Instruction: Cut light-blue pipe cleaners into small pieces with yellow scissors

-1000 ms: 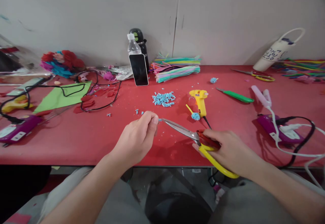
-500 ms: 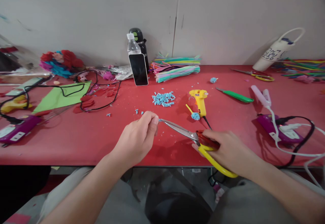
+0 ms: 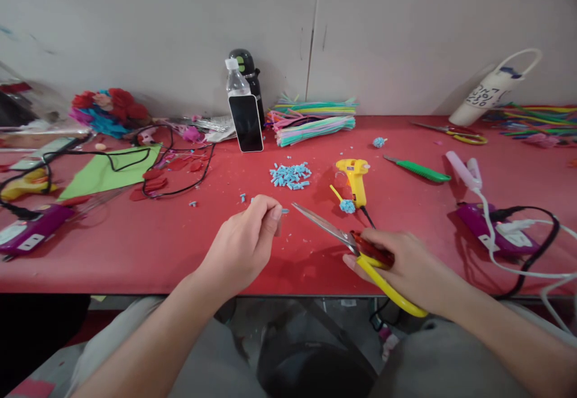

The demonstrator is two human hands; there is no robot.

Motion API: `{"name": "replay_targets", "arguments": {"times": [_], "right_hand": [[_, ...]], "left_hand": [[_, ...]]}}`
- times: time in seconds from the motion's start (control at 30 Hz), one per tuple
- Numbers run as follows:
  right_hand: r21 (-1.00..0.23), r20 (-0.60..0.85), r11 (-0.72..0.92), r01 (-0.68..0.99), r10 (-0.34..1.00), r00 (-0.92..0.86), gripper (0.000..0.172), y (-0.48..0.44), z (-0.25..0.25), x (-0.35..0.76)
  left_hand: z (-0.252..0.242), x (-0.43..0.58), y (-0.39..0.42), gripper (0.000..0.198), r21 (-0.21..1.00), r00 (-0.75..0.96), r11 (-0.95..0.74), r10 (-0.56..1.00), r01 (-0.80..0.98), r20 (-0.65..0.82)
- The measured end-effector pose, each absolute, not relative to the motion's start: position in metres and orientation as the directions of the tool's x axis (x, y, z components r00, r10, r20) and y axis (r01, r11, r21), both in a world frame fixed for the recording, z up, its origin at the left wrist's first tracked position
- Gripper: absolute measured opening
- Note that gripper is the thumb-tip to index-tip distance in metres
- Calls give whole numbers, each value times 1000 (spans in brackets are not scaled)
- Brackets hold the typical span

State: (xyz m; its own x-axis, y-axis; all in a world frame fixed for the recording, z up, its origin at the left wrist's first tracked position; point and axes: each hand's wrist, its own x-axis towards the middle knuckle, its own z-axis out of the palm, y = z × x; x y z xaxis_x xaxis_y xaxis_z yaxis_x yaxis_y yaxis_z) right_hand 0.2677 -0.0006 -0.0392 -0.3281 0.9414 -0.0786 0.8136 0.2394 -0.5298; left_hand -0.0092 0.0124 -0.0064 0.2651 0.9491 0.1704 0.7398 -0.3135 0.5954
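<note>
My left hand (image 3: 246, 244) is closed in a pinch over the red table (image 3: 135, 247), holding a short blue pipe-cleaner piece (image 3: 283, 210) that sticks out to the right of the fingertips. My right hand (image 3: 406, 266) grips yellow-and-red-handled scissors (image 3: 347, 241). Their blades are closed and point up-left, with the tip a little to the right of the blue piece. A pile of cut blue pieces (image 3: 291, 175) lies beyond the hands.
A yellow glue gun (image 3: 354, 180) and a small blue pom-pom on a stick (image 3: 346, 205) stand just behind the scissors. Behind are a phone (image 3: 246, 123) leaning on bottles, pipe-cleaner bundles (image 3: 315, 122), a green-handled tool (image 3: 417, 169), purple power strips (image 3: 493, 229) and cables.
The scissor tip has drawn back to the right, away from the blue piece in my left fingers. Both hands otherwise stay in place.
</note>
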Motion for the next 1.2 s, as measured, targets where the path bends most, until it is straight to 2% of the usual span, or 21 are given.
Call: {"name": "replay_targets", "arguments": {"times": [0.23,0.83,1.2], "right_hand": [[-523,-125,241,817,927,-354,42,0,-38,269],[-495,-140,222,840,934,-329,43,0,-43,271],[-490,-127,205,847,945,-302,50,1,-44,270]], "left_hand": [[-7,-10,12,21,600,270,-325,945,731,183],[-7,-10,12,22,589,282,-319,946,742,158],[-7,-10,13,21,582,289,-338,941,740,178]]}}
